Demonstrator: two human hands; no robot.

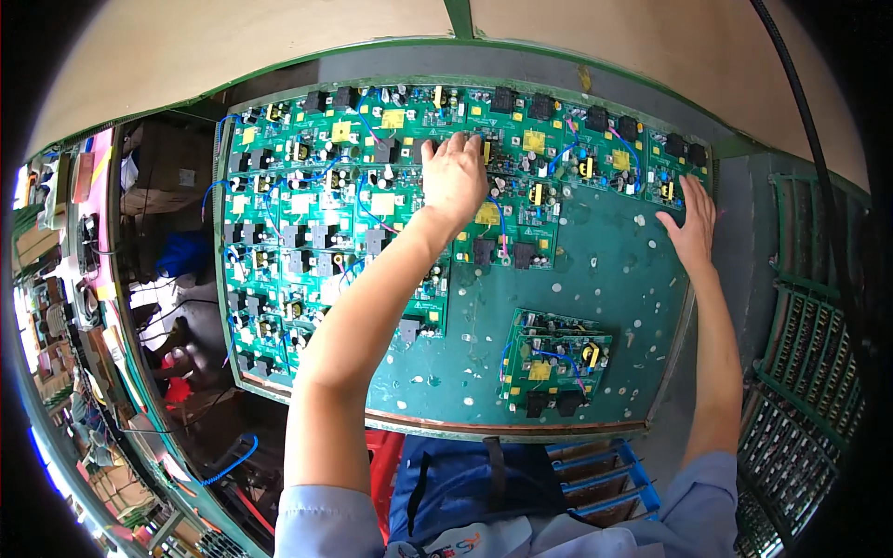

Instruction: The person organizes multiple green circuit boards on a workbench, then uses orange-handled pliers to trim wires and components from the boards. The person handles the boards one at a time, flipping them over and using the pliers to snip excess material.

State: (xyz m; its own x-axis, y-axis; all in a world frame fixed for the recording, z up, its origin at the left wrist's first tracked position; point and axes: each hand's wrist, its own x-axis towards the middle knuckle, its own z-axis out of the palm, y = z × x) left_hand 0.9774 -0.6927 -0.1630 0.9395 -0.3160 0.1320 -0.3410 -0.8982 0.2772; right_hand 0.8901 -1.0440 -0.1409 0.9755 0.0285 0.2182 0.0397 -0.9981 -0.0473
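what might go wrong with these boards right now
The left hand is over closely packed circuit boards, so its fingers might bend a tall component. A blue wire loops past the table's left edge and could snag. The overlapping boards near the person sit askew, so they may scrape each other.

Along the upper edge of the frame you have a beige panel (279,42), and a black cable (790,74) hangs at the upper right. At your picture's right edge stands a green-framed rack (809,285). On the left you see a cardboard box (172,172) above a blue bundle (183,253); a blue cord (234,462) curves lower left, and blue bars (638,476) show at lower centre-right.
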